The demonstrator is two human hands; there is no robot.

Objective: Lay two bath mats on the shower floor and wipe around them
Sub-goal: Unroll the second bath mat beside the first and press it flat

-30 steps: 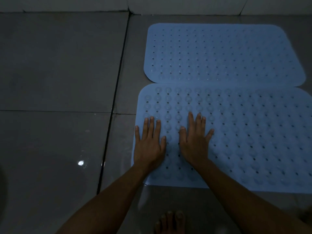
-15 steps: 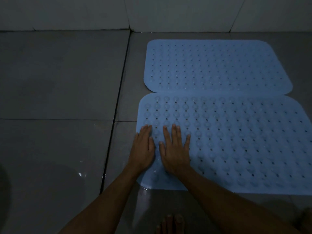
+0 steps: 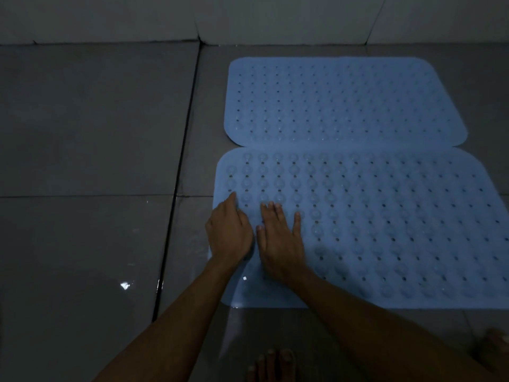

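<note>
Two light blue perforated bath mats lie flat on the grey tiled shower floor, long edges touching. The far mat point(image 3: 341, 100) sits near the wall. The near mat point(image 3: 385, 230) runs off the right edge of the view. My left hand point(image 3: 228, 232) rests palm down on the near mat's left edge, fingers together and pointing away. Right beside it, my right hand point(image 3: 281, 241) lies flat on the same mat with fingers slightly spread. Neither hand holds anything.
Wet grey floor tiles point(image 3: 82, 244) with a dark grout line point(image 3: 176, 188) lie to the left. The wall base point(image 3: 137, 20) runs along the top. My bare toes point(image 3: 271, 365) show at the bottom edge, another foot point(image 3: 495, 351) at the lower right.
Both hands have slid left along the near mat toward its left edge and drawn closer together. The view has tilted, so the mats appear lower in the frame.
</note>
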